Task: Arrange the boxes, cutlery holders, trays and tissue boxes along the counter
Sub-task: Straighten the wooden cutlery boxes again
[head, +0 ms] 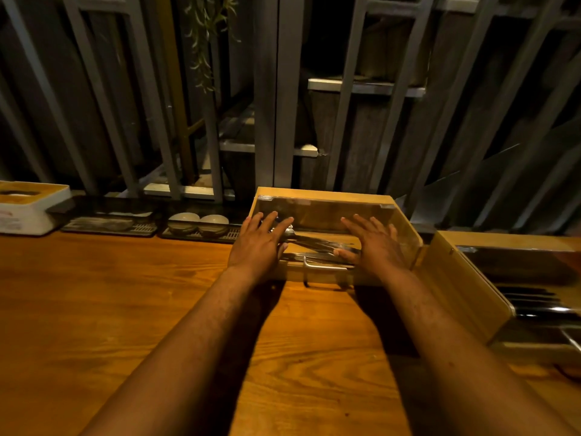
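wooden cutlery box [327, 202] with a clear lid sits mid-frame at the counter's [110, 294] back edge, left hand [259, 242] and right hand [374, 243] lying flat and open-fingered on it, gripping nothing; it looks like positioning, and next comes a level push to square it beside the second box [471, 278] at right.

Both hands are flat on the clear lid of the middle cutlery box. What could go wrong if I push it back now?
1. The left hand and right hand press on the clear lid, not the wooden cutlery box; the lid may flex or slip.
2. The second wooden box sits close on the right; a skewed push could knock it.
3. The tray of bowls lies close on the left.
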`<action>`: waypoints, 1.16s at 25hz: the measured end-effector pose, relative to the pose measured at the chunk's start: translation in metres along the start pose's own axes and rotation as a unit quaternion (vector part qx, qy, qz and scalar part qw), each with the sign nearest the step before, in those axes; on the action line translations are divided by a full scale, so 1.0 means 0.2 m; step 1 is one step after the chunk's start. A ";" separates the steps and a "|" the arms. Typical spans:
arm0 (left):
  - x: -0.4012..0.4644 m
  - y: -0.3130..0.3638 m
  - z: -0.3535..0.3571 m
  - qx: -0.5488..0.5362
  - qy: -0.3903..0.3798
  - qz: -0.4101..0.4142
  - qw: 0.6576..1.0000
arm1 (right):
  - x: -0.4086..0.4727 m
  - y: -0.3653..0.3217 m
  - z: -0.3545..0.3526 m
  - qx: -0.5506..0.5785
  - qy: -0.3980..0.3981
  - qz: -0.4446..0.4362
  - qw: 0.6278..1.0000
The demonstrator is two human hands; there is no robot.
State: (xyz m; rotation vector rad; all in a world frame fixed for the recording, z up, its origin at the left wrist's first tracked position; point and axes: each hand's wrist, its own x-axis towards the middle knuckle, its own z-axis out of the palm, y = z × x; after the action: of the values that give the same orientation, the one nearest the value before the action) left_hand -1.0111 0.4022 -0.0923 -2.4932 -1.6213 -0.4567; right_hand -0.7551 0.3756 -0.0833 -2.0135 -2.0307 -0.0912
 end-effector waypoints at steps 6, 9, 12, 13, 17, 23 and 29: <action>0.00 0.00 0.03 0.002 0.016 -0.001 1.000 | 0.02 0.02 0.01 -0.007 0.000 -0.005 1.000; 0.01 0.02 0.01 0.019 -0.004 -0.006 1.000 | 0.01 -0.01 -0.03 -0.032 -0.040 0.002 0.999; -0.02 0.08 -0.06 0.074 -0.030 -0.023 0.997 | -0.10 -0.05 -0.14 -0.040 -0.060 0.020 0.997; -0.04 0.13 -0.10 0.087 -0.029 -0.032 0.995 | -0.16 -0.05 -0.18 -0.027 -0.042 0.017 0.999; -0.16 0.49 -0.23 0.038 0.008 -0.009 0.999 | -0.45 0.04 -0.35 0.003 0.027 -0.022 0.999; -0.36 1.30 -0.31 -0.063 0.074 0.039 0.994 | -0.81 0.58 -0.56 0.046 0.063 -0.048 0.996; -0.33 2.00 -0.22 -0.060 0.013 0.045 0.997 | -0.97 1.43 -0.72 0.002 -0.019 0.034 0.999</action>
State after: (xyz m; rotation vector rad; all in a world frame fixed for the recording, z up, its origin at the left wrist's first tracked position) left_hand -0.6806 0.1681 -0.0510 -2.6208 -1.5075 -0.5896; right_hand -0.4520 0.1601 -0.0349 -2.0953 -1.9817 -0.0349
